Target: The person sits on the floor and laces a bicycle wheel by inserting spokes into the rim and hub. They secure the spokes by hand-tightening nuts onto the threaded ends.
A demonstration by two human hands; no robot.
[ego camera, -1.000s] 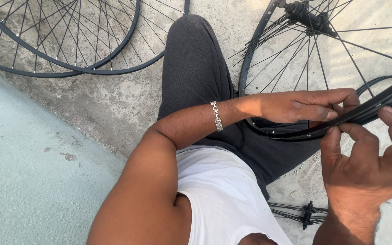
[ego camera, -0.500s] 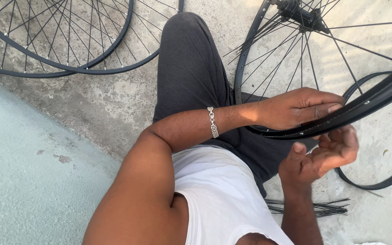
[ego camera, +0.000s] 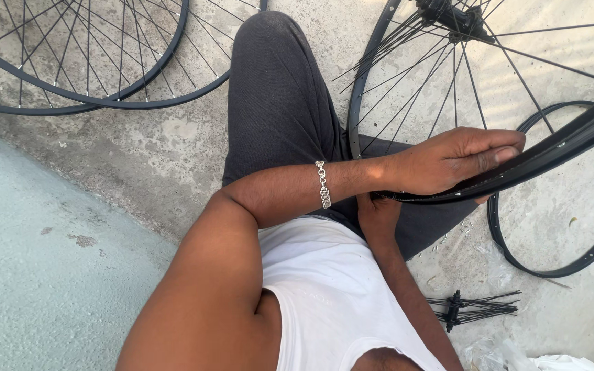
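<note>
My left hand (ego camera: 448, 161) is clamped over the black rim (ego camera: 558, 148) of the wheel propped on my lap, while my right hand (ego camera: 378, 214) sits beneath it, grip hidden.

Three spoked wheels (ego camera: 77, 55), one bare rim (ego camera: 558, 254) (black), one spoke bundle (ego camera: 472, 307).

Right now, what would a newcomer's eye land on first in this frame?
First the left hand, centre right, gripping the black bicycle rim of a spoked wheel held over the lap, with a silver bracelet on its wrist. The right hand sits mostly hidden beneath that forearm. Next come two spoked wheels lying on the concrete top left, and a bare rim on the right.
</note>
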